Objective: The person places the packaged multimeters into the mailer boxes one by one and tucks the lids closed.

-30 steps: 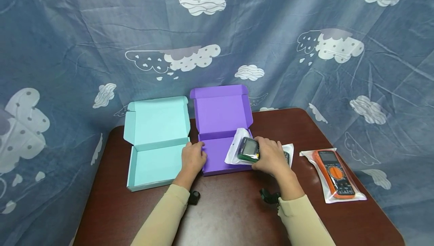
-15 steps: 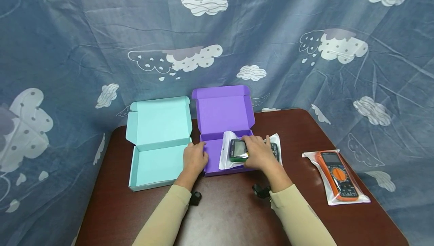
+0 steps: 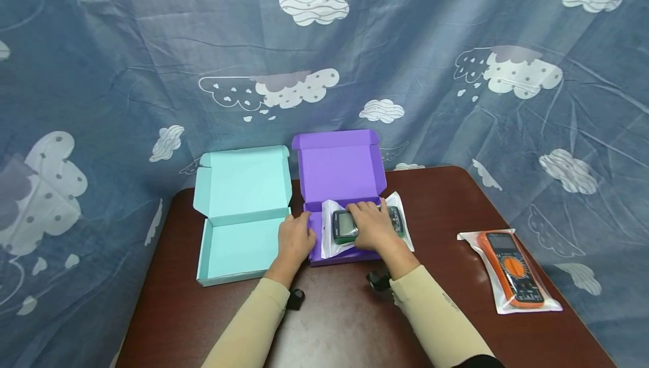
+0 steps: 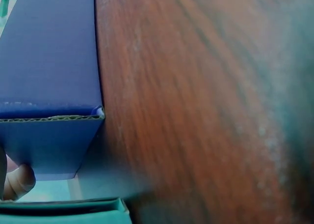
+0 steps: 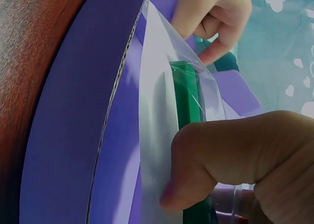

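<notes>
Left box [image 3: 245,244], multimeter [image 3: 346,225] over right box [image 3: 342,172]

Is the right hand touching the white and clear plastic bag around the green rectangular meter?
Touching. The right wrist view shows it: the thumb of the right hand lies against the plastic bag, over the side of the green meter.

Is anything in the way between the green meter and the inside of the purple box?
Possibly the right side of the box: the bag around the meter, in the right hand, overhangs it. The lid stands open; nothing else visibly blocks.
</notes>
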{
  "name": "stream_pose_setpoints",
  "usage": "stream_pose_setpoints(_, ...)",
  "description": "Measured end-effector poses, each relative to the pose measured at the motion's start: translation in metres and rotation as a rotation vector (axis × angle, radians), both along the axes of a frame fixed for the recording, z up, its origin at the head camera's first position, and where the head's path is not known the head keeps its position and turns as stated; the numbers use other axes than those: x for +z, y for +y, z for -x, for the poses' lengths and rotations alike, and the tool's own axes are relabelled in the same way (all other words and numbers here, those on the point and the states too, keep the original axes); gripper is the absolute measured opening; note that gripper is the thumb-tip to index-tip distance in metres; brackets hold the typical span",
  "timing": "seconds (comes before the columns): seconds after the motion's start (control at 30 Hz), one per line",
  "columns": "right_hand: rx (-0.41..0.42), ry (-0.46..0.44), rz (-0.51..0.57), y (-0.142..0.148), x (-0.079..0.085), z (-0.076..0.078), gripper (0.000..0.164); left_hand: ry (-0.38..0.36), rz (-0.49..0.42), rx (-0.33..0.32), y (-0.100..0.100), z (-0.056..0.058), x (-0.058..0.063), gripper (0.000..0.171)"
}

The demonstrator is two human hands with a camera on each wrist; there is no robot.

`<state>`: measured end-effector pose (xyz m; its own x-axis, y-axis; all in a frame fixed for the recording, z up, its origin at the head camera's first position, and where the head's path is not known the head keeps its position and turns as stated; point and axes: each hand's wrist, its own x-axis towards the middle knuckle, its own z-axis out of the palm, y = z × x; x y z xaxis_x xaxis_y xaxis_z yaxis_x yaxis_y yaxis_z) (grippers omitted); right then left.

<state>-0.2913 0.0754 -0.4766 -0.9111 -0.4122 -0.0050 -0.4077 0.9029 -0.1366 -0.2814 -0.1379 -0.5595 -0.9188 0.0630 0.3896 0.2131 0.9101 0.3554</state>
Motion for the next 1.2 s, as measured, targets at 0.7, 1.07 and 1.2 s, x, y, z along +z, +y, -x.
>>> stream_pose_setpoints(0.7, 0.049, -0.045, -0.061, -0.03, -0.017, 0.008, 0.078, -0.033, 0.018, 0.003, 0.0, -0.001, 0.0, 0.039)
stream_pose_setpoints(1.07, 0.085, -0.065, -0.036, -0.038, -0.026, 0.01, 0.078, -0.046, 0.038, 0.008, 0.0, -0.001, -0.001, 0.038)
stream_pose_setpoints(1.2, 0.09, -0.08, -0.028, -0.041, -0.028, 0.011, 0.077, -0.039, 0.045, 0.012, 0.001, -0.001, -0.001, 0.037)
